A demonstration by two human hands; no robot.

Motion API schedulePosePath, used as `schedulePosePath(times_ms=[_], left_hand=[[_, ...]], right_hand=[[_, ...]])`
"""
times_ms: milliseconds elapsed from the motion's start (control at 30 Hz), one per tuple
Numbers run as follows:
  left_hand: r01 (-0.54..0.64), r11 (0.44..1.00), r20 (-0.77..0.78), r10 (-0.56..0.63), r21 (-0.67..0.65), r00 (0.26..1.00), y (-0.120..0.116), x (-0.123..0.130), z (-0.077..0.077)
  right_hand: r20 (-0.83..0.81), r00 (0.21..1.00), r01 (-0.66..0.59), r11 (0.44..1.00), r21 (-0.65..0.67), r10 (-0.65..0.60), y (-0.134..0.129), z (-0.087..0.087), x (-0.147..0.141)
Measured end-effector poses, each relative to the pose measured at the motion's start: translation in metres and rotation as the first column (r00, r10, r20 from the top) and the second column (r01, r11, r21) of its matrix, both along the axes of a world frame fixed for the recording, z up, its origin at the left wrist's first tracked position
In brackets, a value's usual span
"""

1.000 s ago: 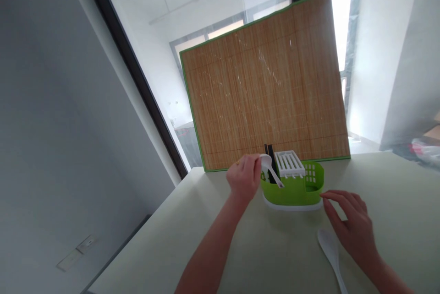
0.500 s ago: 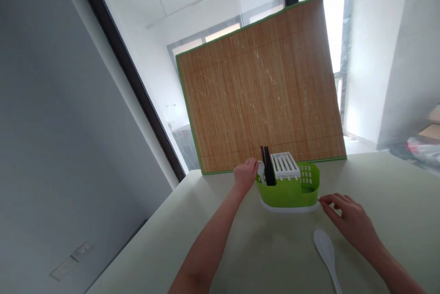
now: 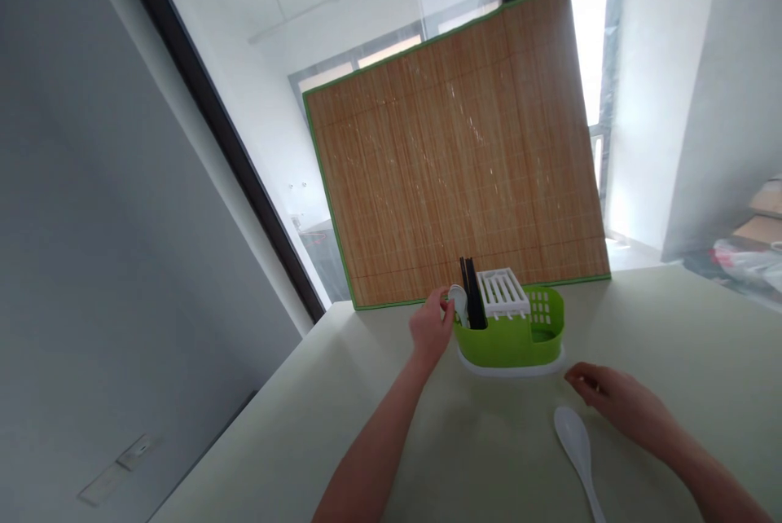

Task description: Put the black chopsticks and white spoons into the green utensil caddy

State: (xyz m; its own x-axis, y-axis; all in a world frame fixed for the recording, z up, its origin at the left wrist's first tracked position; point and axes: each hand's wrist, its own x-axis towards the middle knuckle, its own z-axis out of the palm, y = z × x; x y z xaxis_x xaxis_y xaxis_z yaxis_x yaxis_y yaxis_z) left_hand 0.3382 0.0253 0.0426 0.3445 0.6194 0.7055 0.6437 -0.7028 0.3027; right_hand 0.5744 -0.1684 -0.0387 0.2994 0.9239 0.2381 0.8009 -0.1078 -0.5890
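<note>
A green utensil holder with a white base and a white slatted rack stands on the pale table. Black chopsticks rise from its left part, beside white spoons. My left hand is at the holder's left end, its thumb and fingertips closed on the white spoons there. Right of the holder, my right hand hovers by the base with its fingers curled together; whether anything small is in them is hidden. A large white spoon lies on the table just left of my right hand.
Behind the holder a bamboo mat with green edging leans upright against a glass pane. A grey wall is on the left. Boxes and plastic wrapping lie beyond the table at the far right.
My right hand has drawn down and away from the holder's base, its fingers more curled. My left hand has shifted slightly lower, and more of the spoons beside the chopsticks shows. The view has shifted slightly.
</note>
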Motion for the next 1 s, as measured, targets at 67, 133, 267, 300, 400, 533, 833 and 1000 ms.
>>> schedulePosePath(times_ms=[67,133,267,300,400,533,833,1000], left_hand=[[0.056,0.998,0.061,-0.053,-0.043,0.997,-0.022,-0.005,-0.020],[0.161,0.983,0.036,-0.158,-0.090,0.987,-0.045,-0.010,-0.046],[0.335,0.925,-0.046,-0.348,-0.179,0.936,-0.079,-0.016,-0.087],[0.357,0.913,-0.047,-0.372,-0.198,0.927,-0.083,-0.016,-0.092],[0.378,0.894,-0.019,-0.394,-0.239,0.919,-0.089,-0.014,-0.097],[0.373,0.877,0.034,-0.381,-0.303,0.924,-0.090,-0.013,-0.095],[0.420,0.866,0.155,-0.392,-0.271,0.907,-0.097,-0.014,-0.091],[0.456,0.877,0.206,-0.423,-0.153,0.882,-0.102,-0.018,-0.086]], right_hand=[[-0.086,0.994,-0.075,0.991,-0.110,0.066,-0.001,-0.005,0.003],[-0.182,0.976,-0.153,0.972,-0.180,0.120,-0.001,-0.012,0.003],[-0.253,0.954,-0.220,0.948,-0.231,0.160,0.000,-0.025,-0.005],[-0.246,0.956,-0.220,0.947,-0.236,0.161,0.000,-0.027,-0.007],[-0.224,0.964,-0.200,0.950,-0.239,0.146,0.002,-0.028,-0.011],[-0.169,0.976,-0.171,0.966,-0.193,0.139,0.005,-0.014,-0.016],[0.025,0.996,-0.087,0.892,0.443,0.085,-0.002,0.031,-0.055],[0.244,0.965,-0.230,0.756,0.613,0.095,-0.004,0.036,-0.077]])
